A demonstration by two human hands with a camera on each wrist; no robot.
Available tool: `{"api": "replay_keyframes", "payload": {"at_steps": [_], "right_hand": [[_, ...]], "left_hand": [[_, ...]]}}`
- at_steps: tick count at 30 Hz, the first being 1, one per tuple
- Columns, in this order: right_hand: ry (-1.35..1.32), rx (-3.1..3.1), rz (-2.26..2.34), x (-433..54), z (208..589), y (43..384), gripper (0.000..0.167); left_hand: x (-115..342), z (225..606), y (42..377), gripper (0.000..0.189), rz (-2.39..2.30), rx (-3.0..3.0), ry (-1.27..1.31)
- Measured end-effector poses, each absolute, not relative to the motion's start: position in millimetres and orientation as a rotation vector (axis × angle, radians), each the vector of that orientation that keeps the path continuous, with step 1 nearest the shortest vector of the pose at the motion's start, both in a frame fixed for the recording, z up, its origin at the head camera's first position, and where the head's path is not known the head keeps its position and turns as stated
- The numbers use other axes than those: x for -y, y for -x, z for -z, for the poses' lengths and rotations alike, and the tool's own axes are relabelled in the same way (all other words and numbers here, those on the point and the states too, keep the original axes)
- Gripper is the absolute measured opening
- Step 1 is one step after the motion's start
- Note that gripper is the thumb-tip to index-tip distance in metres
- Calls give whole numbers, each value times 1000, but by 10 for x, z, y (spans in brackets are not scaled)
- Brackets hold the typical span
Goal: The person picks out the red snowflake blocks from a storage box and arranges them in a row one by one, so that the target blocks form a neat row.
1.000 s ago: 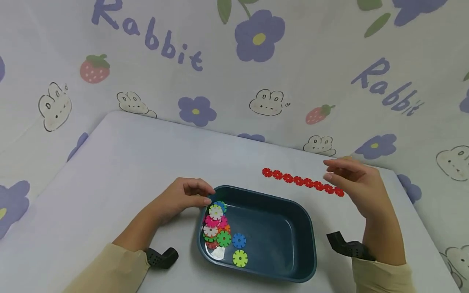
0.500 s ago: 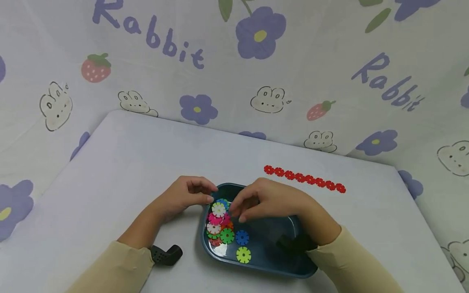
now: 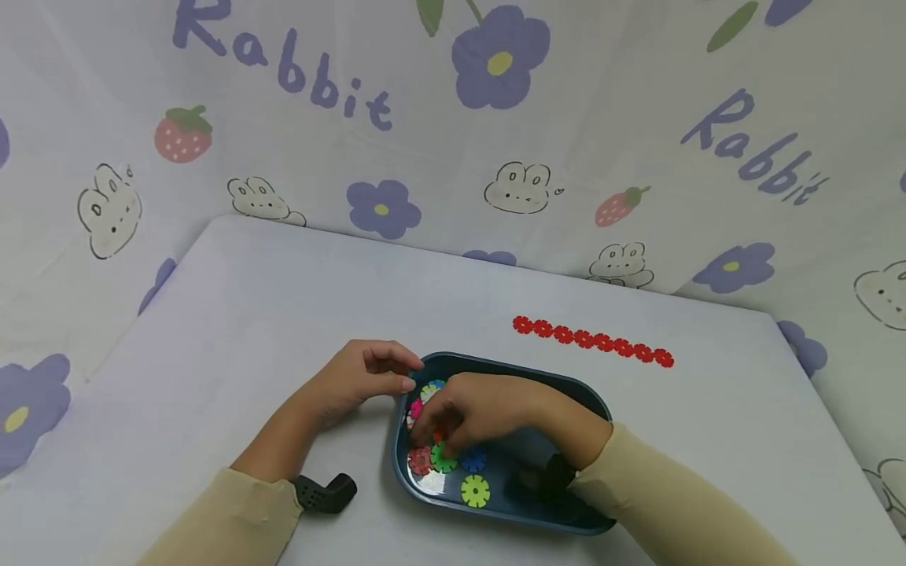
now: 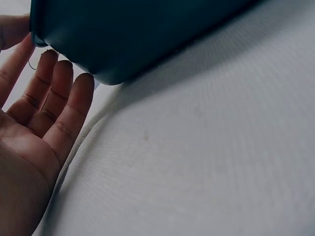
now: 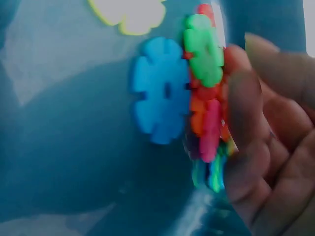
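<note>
Within a dark blue-green plastic tub (image 3: 580,385) several notched, flower-shaped plastic discs lie piled at the left end. My left hand (image 3: 361,381) holds the tub's rear left corner by thumb and index finger; in the left wrist view the other fingers of the left hand (image 4: 49,103) extend beneath the rim. Inside the tub, my right hand (image 3: 481,413) reaches down over the pile, fingers loosely bent and slightly blurred. Beside those fingers, the right wrist view has a green disc (image 5: 204,51) and a pink disc (image 5: 210,130); a blue disc (image 5: 162,91) lies apart.
A chain of joined red discs (image 3: 593,340) lies on the white table (image 3: 340,275) behind the tub. A yellow-green disc (image 3: 475,491) rests near the tub's front side. Patterned cloth (image 3: 439,141) hangs behind the table.
My right hand has come from beside the red chain, across the tub, down to the disc pile. The reddish disc beside the green one now shows more fully. My left hand keeps to the corner.
</note>
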State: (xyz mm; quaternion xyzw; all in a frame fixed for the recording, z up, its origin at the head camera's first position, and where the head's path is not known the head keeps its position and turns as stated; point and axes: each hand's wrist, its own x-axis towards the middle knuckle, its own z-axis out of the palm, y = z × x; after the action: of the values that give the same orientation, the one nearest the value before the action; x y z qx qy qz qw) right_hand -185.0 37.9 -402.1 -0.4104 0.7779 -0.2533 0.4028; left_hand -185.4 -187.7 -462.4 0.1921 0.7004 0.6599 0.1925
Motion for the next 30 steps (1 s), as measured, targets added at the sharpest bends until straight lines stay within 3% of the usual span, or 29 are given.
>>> {"api": "replay_keyframes", "payload": {"at_steps": [13, 21, 30], "right_hand": [[1235, -2240, 350, -253, 4135, 1765, 35], [1212, -2226, 328, -205, 4087, 1757, 24], [1142, -2157, 371, -188, 3984, 1779, 26]], "left_hand": [[1890, 4622, 1863, 28, -1868, -1941, -518], [1892, 4560, 1893, 28, -1862, -1931, -483], [1896, 4501, 1923, 28, -1859, -1904, -463]]}}
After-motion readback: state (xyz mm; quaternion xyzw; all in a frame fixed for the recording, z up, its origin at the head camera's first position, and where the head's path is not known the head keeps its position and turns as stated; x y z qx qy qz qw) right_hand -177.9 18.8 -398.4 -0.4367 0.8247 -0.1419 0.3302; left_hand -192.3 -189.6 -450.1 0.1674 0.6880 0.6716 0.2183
